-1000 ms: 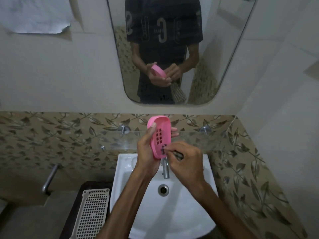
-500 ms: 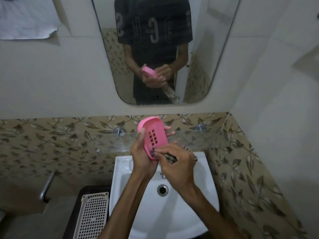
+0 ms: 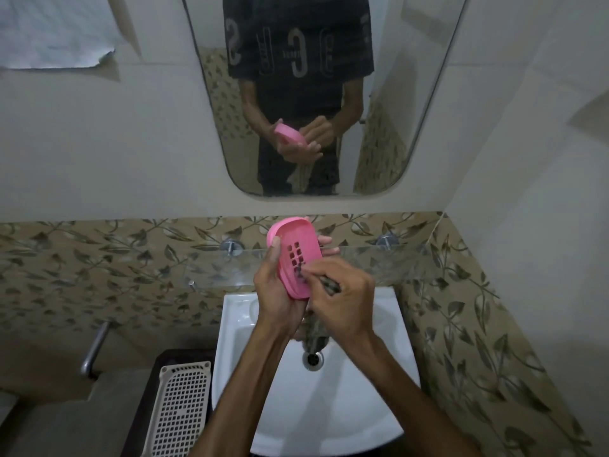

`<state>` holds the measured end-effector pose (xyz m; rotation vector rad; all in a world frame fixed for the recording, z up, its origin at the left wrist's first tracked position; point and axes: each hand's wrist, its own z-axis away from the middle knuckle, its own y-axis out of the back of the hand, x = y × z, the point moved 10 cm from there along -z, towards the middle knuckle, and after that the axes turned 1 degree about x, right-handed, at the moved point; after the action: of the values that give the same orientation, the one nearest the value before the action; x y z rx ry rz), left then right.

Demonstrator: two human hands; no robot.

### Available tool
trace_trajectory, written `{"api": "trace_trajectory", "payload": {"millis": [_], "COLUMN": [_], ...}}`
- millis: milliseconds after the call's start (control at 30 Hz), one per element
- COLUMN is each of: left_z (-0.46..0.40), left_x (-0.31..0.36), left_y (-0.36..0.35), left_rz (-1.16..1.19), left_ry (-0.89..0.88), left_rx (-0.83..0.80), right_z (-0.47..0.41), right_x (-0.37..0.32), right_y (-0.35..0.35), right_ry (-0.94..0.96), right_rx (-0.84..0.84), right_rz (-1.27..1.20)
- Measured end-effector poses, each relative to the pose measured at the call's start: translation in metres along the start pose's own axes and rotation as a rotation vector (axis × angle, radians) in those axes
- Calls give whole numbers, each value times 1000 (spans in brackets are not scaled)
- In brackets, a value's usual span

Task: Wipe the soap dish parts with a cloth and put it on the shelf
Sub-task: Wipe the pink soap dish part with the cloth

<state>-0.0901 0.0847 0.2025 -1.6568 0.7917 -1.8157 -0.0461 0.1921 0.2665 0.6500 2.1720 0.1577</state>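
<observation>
Soap dish part: a pink oval tray (image 3: 298, 255) with a block of square drain holes near its middle, held upright and tilted above the basin, in front of the glass shelf.
Left hand: the left hand (image 3: 276, 291) grips the pink tray from the left, thumb laid over the near rim, fingertips showing past the far right edge (so the fingers wrap behind it).
Right hand: the right hand (image 3: 342, 298) is curled tight round a cloth, its fingertips pressing the cloth against the tray's holed face at the lower end.
Cloth: a dark mottled cloth (image 3: 329, 285) peeks out between the right fingers; a loose tail of it hangs below both hands, over the basin drain.
Glass shelf: a clear shelf (image 3: 395, 262) on two round metal mounts runs along the leaf-patterned tile band, directly behind the hands.
Basin: a white washbasin (image 3: 379, 407) lies below the hands, its metal drain (image 3: 313, 359) just under the hanging cloth.
Basket: a cream perforated plastic tray (image 3: 179, 410) sits on a dark surface left of the basin.
Mirror: the mirror (image 3: 412, 110) above reflects the person's dark printed shirt, both hands and the pink tray's back side.
Wall: a metal lever (image 3: 95, 349) sticks out low at left; a pale sheet (image 3: 56, 31) hangs at upper left (what it is cannot be told).
</observation>
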Motion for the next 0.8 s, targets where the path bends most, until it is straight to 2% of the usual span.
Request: {"api": "trace_trajectory", "payload": {"millis": [67,200,300,400,533,667,800], "left_z": [-2,-5,-5,-5,-10,-8,-7], "left_x": [0,4,4,2,5,8,9], "left_y": [1,9,5,6,-2,-3,-3], "left_rz": [5,10,-34,-46,-54,-30,-56], "left_ry": [2,-16,-27,-34,-58,-65,-89], "left_rx": [18,38,27,52,4,-19,-24], "right_z": [-3,6,1,5,-4,3,2], "right_x": [7,4,21,23,25,25,29], "right_y": [4,-6,2,-6,2,-10,-5], "right_ry": [-57,-41,-122,-167,-167,-209,-189], "right_rx": [41,-86,-63,-175,-101,-170,-107], "right_rz": [-20,-22,11,-10,50,-41,7]}}
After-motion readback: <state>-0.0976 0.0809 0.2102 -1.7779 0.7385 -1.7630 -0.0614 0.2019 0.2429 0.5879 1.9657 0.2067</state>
